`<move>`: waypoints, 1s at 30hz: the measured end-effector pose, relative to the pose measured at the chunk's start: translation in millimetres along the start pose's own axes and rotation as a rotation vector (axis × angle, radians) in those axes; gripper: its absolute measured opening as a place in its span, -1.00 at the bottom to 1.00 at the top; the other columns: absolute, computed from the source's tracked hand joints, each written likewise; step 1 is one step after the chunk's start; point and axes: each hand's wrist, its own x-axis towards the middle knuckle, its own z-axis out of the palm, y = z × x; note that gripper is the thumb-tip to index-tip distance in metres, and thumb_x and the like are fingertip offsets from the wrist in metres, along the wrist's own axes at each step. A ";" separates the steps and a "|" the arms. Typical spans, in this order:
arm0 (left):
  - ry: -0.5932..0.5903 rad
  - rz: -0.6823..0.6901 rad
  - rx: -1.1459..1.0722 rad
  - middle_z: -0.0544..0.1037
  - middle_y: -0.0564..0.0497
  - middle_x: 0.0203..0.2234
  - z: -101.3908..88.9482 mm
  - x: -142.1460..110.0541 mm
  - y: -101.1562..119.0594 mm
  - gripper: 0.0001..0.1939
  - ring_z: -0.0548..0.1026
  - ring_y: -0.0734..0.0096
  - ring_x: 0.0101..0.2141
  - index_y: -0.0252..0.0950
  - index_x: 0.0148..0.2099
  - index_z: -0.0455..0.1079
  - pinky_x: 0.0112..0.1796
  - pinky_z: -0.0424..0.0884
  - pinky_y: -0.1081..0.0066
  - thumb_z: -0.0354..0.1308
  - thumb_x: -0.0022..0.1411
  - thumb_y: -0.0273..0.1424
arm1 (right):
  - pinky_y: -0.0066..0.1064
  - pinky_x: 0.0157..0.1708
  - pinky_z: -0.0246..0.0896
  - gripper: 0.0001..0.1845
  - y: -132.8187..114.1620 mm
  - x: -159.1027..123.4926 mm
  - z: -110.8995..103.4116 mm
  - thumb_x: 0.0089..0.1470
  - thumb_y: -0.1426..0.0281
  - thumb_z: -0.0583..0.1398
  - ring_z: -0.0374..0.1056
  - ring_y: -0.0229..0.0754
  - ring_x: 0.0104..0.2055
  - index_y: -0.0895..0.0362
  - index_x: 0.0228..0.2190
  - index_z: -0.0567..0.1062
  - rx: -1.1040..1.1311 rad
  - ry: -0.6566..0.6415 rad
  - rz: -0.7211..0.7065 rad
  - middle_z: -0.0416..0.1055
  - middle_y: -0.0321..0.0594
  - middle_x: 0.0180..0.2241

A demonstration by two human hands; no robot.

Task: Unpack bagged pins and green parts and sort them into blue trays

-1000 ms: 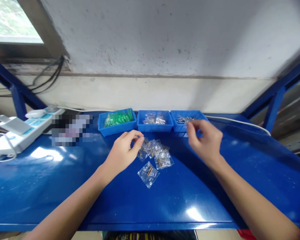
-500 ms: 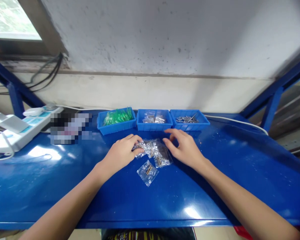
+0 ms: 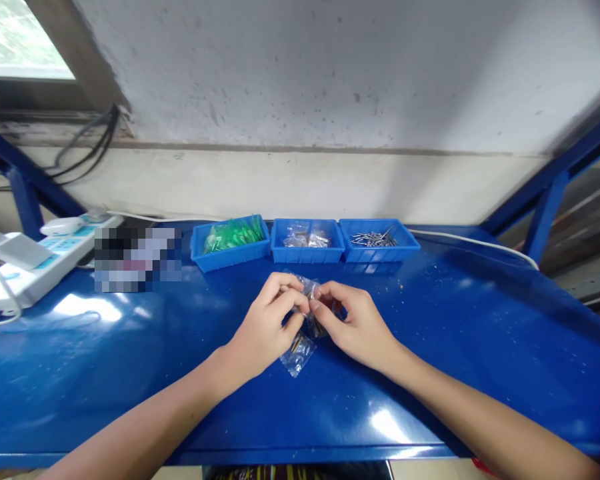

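Observation:
My left hand [image 3: 270,323] and my right hand [image 3: 357,323] meet over a small pile of clear plastic bags at mid-table. Thumb and forefinger of each hand are pinched on a small clear plastic bag [image 3: 309,285], their tips almost touching. Its contents are mostly hidden by my fingers. More bags lie partly covered beneath the hands. Closer to me, another clear plastic bag [image 3: 299,357] rests flat on the blue table [image 3: 260,413], with small brass-coloured pins showing inside.
Behind the hands stand three blue bins: a left bin [image 3: 233,256] of green bags, a middle bin [image 3: 307,255] of clear packets, and a right bin [image 3: 380,254] of metal screws or nails. A white power strip [image 3: 60,263] with plugs lies left, near a blurred-out object [image 3: 130,260].
My right hand has moved left and closed on a plastic bag. My left hand has shifted right to meet it, and its fingers now pinch the bag too.

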 end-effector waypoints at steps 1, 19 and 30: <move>-0.007 0.005 -0.004 0.28 -0.04 -0.20 0.4 -0.5 0.4 -0.85 0.37 0.39 -0.17 -0.27 -0.33 0.30 -0.11 0.35 0.35 0.02 0.18 -0.62 | -0.48 -0.53 0.18 -0.89 1.8 0.5 1.1 0.07 0.41 0.11 0.27 -0.31 -0.56 0.14 -0.44 0.42 0.024 0.021 0.024 0.37 -0.34 -0.58; -0.025 -0.535 -0.611 0.43 0.05 -0.52 -7.0 7.7 -1.6 -0.80 0.42 0.46 -0.45 -0.31 -0.34 0.35 -0.38 0.37 0.43 0.04 0.26 -0.30 | -0.36 -0.32 0.30 -0.78 10.5 -0.7 -6.1 0.09 0.57 0.06 0.37 -0.22 -0.31 0.14 -0.26 0.44 -0.180 0.134 -0.410 0.46 -0.16 -0.34; 0.039 -0.003 -0.038 0.33 0.00 -0.28 -7.6 3.2 -2.2 -0.82 0.39 0.45 -0.24 -0.27 -0.24 0.34 -0.20 0.37 0.42 0.00 0.20 -0.63 | -0.47 -0.48 0.17 -0.75 1.8 -0.6 -6.7 0.17 0.29 0.06 0.26 -0.32 -0.54 0.16 -0.38 0.45 0.056 -0.059 -0.066 0.36 -0.33 -0.56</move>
